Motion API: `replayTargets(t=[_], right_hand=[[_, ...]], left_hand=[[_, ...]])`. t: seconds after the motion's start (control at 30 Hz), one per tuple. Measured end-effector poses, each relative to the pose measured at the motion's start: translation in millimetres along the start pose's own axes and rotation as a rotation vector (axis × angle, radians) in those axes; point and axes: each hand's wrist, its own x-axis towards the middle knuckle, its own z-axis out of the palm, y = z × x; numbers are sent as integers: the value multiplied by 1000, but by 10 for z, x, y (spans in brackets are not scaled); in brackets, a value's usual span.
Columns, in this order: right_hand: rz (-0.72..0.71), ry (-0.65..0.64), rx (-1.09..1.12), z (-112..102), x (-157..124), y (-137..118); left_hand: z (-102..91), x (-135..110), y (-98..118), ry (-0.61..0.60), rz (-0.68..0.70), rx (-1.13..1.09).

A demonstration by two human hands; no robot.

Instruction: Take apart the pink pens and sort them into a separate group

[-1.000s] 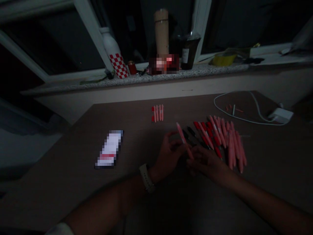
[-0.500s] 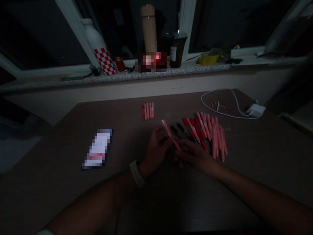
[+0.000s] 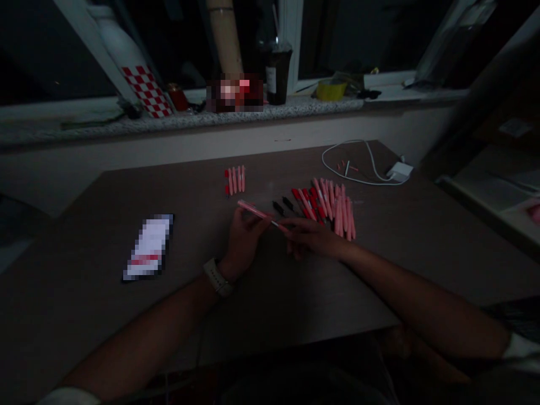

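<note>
My left hand (image 3: 244,239) grips a pink pen (image 3: 257,212) near its upper end, and the pen lies almost level above the table. My right hand (image 3: 312,236) reaches in from the right, its fingertips pinching the pen's thin lower end. Just beyond my right hand lies a heap of pink pens with red ends (image 3: 327,205). Several black pen parts (image 3: 282,205) lie between that heap and the pen in my hands. Farther back is a small row of several pink pens (image 3: 235,180). A pale watch band (image 3: 218,277) circles my left wrist.
A phone with a pixelated screen (image 3: 147,246) lies left on the brown table (image 3: 84,225). Back right are a white charger (image 3: 399,170), its cable (image 3: 346,171) and small pen pieces (image 3: 348,167). Bottles and tape stand on a speckled stone windowsill (image 3: 211,119).
The pen has tilted from steeply angled to nearly level, its upper end swinging left. Both hands still hold it. The whole view has shifted left and up.
</note>
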Motion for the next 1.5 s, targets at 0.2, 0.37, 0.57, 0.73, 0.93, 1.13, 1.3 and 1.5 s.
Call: replayTargets(t=[0.2, 0.37, 0.57, 0.73, 0.93, 1.13, 1.3, 1.5], right_hand=[[17, -13, -18, -22, 17, -8], [38, -9, -25, -14, 20, -41], [36, -19, -30, -20, 23, -46], [20, -17, -44, -33, 41, -34], [44, -25, -53, -25, 28, -83], [12, 7, -206, -29, -2, -112], [-23, 96, -374, -63, -20, -110], [-21, 171, -503, -40, -46, -115]], left_hand=[[12, 3, 24, 2, 3, -40], [29, 5, 34, 23, 4, -46], [12, 32, 18, 34, 52, -32], [15, 48, 28, 71, 91, -12], [-48, 99, 34, 143, 122, -17], [-152, 196, 31, 231, 166, -10], [-201, 225, 29, 236, 196, 46], [-188, 202, 32, 205, 160, 118]])
